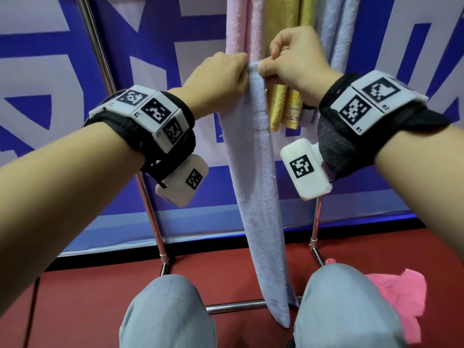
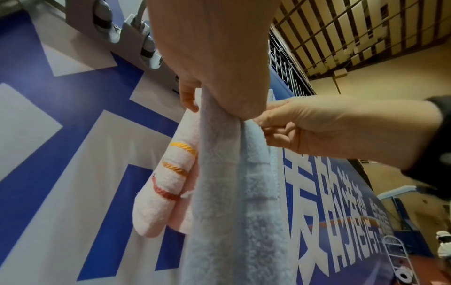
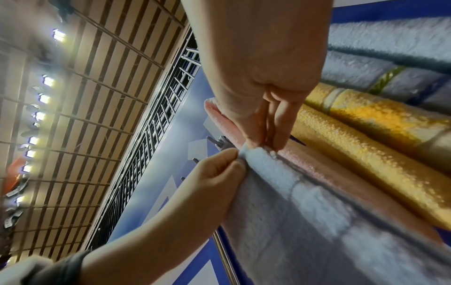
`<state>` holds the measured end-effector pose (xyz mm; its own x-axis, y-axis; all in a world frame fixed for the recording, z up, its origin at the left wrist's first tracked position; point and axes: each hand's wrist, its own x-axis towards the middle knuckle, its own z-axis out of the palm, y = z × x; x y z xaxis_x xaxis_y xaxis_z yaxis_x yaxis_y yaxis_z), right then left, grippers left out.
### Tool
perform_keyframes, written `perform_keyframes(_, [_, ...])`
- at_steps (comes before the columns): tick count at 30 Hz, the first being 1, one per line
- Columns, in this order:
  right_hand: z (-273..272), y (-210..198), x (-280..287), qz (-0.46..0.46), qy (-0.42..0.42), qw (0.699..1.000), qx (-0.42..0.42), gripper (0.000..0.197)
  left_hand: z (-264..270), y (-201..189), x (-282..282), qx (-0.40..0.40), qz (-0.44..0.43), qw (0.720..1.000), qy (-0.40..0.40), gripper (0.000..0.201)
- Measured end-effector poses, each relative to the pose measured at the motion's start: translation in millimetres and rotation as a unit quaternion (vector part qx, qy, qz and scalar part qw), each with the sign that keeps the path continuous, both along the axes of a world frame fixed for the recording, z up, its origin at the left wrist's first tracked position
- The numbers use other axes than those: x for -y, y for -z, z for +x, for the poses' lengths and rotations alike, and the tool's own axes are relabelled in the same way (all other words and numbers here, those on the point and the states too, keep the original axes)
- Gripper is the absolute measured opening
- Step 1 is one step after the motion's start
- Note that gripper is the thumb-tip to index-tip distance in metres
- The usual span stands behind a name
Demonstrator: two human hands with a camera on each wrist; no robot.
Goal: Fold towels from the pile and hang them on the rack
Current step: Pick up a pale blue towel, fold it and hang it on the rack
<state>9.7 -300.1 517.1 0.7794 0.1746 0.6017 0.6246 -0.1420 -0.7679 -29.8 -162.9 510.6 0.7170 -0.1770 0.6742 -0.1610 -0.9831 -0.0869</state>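
Observation:
A long pale blue towel (image 1: pixel 258 187) hangs straight down, folded into a narrow strip, its lower end near my knees. My left hand (image 1: pixel 226 76) and right hand (image 1: pixel 288 61) pinch its top end together, side by side, in front of the rack. In the left wrist view the blue towel (image 2: pixel 231 192) drops from my left hand (image 2: pixel 214 77), with my right hand (image 2: pixel 317 125) pinching beside it. In the right wrist view my right hand (image 3: pixel 263 108) and left hand (image 3: pixel 214 171) nip the blue towel (image 3: pixel 305 221) at its top edge.
On the metal rack (image 1: pixel 150 217) hang a pink towel (image 1: pixel 241 28), a yellow towel (image 1: pixel 283 18) and a pale blue towel (image 1: pixel 336 33). A bright pink towel (image 1: pixel 401 297) lies on the red floor at my right knee. A blue-and-white banner stands behind.

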Motion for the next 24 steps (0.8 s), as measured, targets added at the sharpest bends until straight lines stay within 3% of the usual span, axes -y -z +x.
perform_keyframes(5, [-5.7,20.5,7.8,0.041,-0.05,0.998,-0.02,0.029,1.1,-6.4,2.6,0.01,0.02,1.0,0.006,0.014])
perform_keyframes(12, [-4.9,77.0,6.9,-0.008,-0.101,0.992,-0.073,0.032,3.7,-5.7,1.3,0.019,0.069,0.997,-0.014,0.021])
perform_keyframes(14, [-5.8,96.0,4.9,-0.04,-0.081,0.994,-0.064,0.03,4.2,-7.2,-1.5,0.02,0.07,0.997,-0.011,0.022])
perform_keyframes(17, [-8.7,124.6,1.7,-0.114,-0.042,0.991,-0.062,0.009,4.9,-11.4,-7.1,0.026,0.067,0.997,-0.008,0.024])
perform_keyframes(24, [-27.3,183.8,-13.3,-0.236,-0.034,0.967,-0.09,0.024,3.6,-21.4,-19.8,0.042,0.055,0.997,-0.029,0.028])
